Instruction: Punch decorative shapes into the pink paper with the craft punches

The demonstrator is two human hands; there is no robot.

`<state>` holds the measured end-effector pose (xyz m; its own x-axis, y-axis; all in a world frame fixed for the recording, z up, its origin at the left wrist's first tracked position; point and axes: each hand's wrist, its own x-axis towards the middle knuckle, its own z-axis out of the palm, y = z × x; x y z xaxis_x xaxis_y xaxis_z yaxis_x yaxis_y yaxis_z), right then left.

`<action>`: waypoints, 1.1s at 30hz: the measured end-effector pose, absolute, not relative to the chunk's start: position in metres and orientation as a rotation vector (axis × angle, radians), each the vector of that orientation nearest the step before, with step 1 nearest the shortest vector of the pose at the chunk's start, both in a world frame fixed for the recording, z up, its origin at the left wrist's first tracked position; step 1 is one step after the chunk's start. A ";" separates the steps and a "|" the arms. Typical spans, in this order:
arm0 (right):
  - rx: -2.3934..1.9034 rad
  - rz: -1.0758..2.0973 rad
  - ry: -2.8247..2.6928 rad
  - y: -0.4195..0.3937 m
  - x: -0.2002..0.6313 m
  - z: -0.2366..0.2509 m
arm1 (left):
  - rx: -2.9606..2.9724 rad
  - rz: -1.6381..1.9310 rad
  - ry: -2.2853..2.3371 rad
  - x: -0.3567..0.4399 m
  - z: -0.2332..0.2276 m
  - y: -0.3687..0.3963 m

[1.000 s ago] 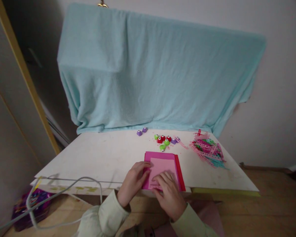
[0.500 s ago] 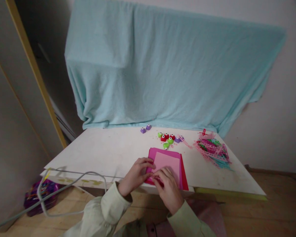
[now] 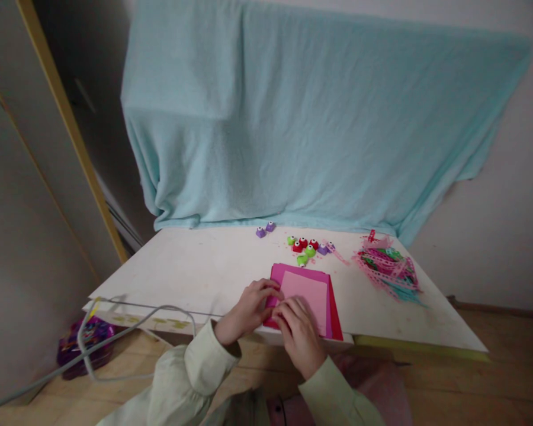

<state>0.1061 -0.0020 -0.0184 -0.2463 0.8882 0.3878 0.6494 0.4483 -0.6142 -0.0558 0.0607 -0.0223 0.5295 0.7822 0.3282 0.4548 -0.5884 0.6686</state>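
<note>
A light pink sheet of paper [image 3: 310, 291] lies on top of a magenta sheet [image 3: 308, 271], with a red sheet [image 3: 336, 324] showing from beneath at the right. My left hand [image 3: 249, 310] rests at the left side of this stack, fingers bent and closed near the tips. Against it, my right hand [image 3: 299, 342] lies over the lower left part of the pink sheet, thumb and fingers pinched together. The fingertips of both hands meet there; whatever small thing is between them is hidden.
Beyond the stack sit several small red, green and purple eyed pieces [image 3: 310, 251], two purple ones [image 3: 265, 229] apart. Punched paper strips [image 3: 391, 272] are heaped at the right of the white table [image 3: 195, 260]. A grey cable [image 3: 128, 325] loops at the left front edge.
My hands stay at the same corner of the paper stack, their fingertips slightly shifted. Pink scraps visible by the right fingers before are now covered. The camera view has shifted a little.
</note>
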 end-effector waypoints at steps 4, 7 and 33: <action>-1.268 0.444 -1.998 -0.004 0.107 -0.014 | 2.286 0.812 1.046 -0.055 -0.022 0.061; -1.250 0.462 -1.976 -0.008 0.113 -0.011 | 2.296 0.776 1.048 -0.055 -0.019 0.060; -1.234 0.542 -1.915 -0.009 0.138 -0.010 | 2.321 0.758 1.080 -0.054 -0.019 0.060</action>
